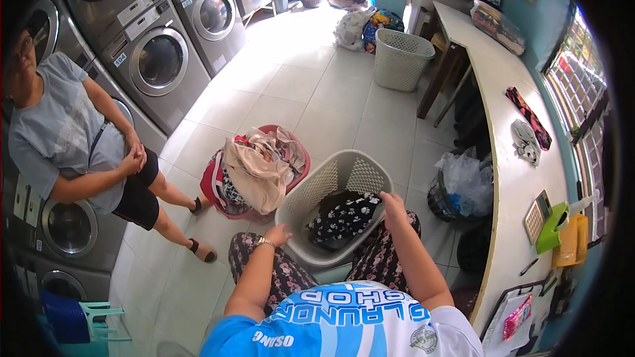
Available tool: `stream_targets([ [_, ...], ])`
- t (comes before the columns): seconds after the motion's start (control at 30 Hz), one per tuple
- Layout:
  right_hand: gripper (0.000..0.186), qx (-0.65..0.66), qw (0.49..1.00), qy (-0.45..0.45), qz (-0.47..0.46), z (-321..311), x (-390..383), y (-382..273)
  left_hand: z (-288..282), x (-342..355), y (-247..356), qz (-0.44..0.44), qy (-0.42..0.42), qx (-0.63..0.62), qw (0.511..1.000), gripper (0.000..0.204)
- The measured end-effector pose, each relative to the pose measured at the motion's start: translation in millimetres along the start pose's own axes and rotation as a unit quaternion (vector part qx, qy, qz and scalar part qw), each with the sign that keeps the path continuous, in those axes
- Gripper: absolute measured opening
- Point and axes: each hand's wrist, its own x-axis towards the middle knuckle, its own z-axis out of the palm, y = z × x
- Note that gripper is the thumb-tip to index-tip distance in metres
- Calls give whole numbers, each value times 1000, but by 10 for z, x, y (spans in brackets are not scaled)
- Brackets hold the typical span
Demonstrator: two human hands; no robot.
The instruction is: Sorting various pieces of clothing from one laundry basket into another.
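Note:
A light grey plastic laundry basket (362, 175) with perforated walls stands between my knees. Inside it lies dark cloth, including a black piece with a white print (344, 218). My left hand (278, 234), wearing a gold watch, is closed on the near left rim. On the right rim, my right hand (393, 209) is also closed, close to the edge of the printed cloth; its fingertips are partly hidden. A red basket (211, 188) heaped with laundry sits just beyond on the left, with a beige garment (254, 175) on top.
At left a person (73, 119) stands with clasped hands, before stacked machines (159, 59). A long table (493, 119) runs along the right. Beside it are a dark basket with plastic bags (463, 185) and a tall basket (401, 59). A blue chair (66, 317) is lower left.

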Motion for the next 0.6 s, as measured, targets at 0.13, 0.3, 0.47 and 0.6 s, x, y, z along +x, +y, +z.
stream_targets([
  [0.13, 65, -398, 896, 142, -134, -373, -51, 218, -29, -36, 31, -7, -4, -5, 1000, 66],
  [0.3, 67, -555, 813, 157, -80, -739, -194, 417, -95, -72, 119, -33, -14, -3, 999, 71],
  [0.47, 58, -588, 772, 190, -147, -710, -78, 529, -218, -166, 252, -57, 19, 4, 998, 61],
  [0.6, 55, -589, 777, 186, -123, -630, -7, 504, -455, -215, 362, -50, 190, -39, 980, 41],
])
